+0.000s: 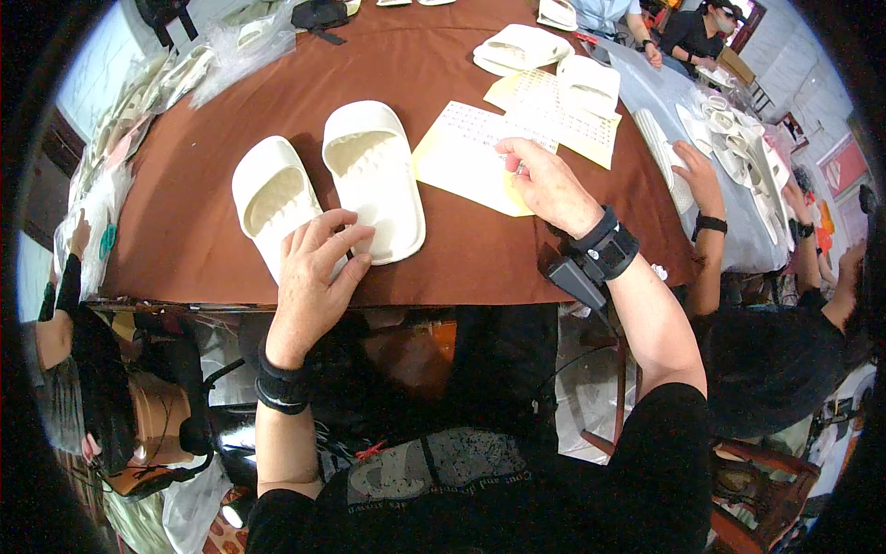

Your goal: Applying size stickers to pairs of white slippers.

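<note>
A pair of cream slippers lies side by side on the brown tablecloth, toes pointing away from me. My left hand (pixel 318 263) rests over the heel end of the left slipper (pixel 268 180), its fingers apart and the fingertips reaching the inner edge of the right slipper (pixel 377 175). To the right, a yellow-edged sheet of small printed labels (pixel 461 152) lies flat. Above its right part is my right hand (pixel 551 185), with fingers curled in and thumb near the index finger. Whatever may be between those fingertips is too small to make out.
A second label sheet (pixel 591 134) lies partly under another cream slipper (pixel 589 85), with one more slipper (pixel 521 48) behind. Slippers in clear plastic line the left edge. On the right, co-workers sit by a grey-covered table (pixel 646 78) with several slippers. A black bag (pixel 320 14) lies at the back.
</note>
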Demonstrator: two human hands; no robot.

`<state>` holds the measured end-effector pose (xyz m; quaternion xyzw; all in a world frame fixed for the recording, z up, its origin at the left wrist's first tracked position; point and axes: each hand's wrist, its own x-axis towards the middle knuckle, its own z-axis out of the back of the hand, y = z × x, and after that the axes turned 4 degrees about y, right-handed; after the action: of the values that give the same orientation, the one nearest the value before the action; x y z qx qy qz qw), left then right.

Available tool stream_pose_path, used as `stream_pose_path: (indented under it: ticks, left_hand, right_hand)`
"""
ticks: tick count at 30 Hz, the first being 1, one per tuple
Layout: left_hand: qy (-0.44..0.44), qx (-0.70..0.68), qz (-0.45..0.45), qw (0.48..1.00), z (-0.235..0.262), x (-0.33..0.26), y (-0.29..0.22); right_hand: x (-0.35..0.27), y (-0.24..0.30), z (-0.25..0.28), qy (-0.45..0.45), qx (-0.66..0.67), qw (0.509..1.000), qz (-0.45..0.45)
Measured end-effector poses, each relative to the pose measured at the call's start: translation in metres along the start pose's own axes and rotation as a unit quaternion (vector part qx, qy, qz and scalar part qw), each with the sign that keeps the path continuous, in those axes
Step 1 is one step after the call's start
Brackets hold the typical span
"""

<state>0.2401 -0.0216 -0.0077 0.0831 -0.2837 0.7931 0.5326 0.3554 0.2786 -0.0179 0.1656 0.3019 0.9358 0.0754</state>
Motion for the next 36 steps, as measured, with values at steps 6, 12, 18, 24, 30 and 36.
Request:
stream_pose_path:
  ticks: [6,12,18,24,30,36]
  left_hand:
    - [0.016,0.002,0.012,1.000,0.0016,-0.0003,-0.0007]
    - [0.020,-0.004,0.014,1.000,0.0013,-0.0002,-0.0001]
    - [-0.003,0.001,-0.005,1.000,-0.0013,0.0002,0.0016]
    - [0.000,0.000,-0.001,1.000,0.0004,0.0008,0.0007]
    - [-0.001,-0.005,0.005,1.000,-0.0004,0.0012,0.0000]
    - [0.014,-0.012,0.019,1.000,0.0015,0.0000,-0.0004]
  right_hand:
    - [-0.0010,0.0005,-0.0022,-0.024,-0.012,1.000,-0.012]
    - [-0.0006,-0.0029,-0.0022,-0.023,-0.007,1.000,0.020]
    - [0.0013,-0.0070,-0.0036,-0.031,-0.019,0.999,0.040]
    - [-0.0003,-0.0072,-0.0025,-0.027,-0.007,0.999,0.032]
    - [-0.0017,-0.0051,-0.0020,-0.035,0.031,0.999,0.017]
    - [-0.0030,-0.0005,0.0006,-0.029,0.082,0.996,-0.004]
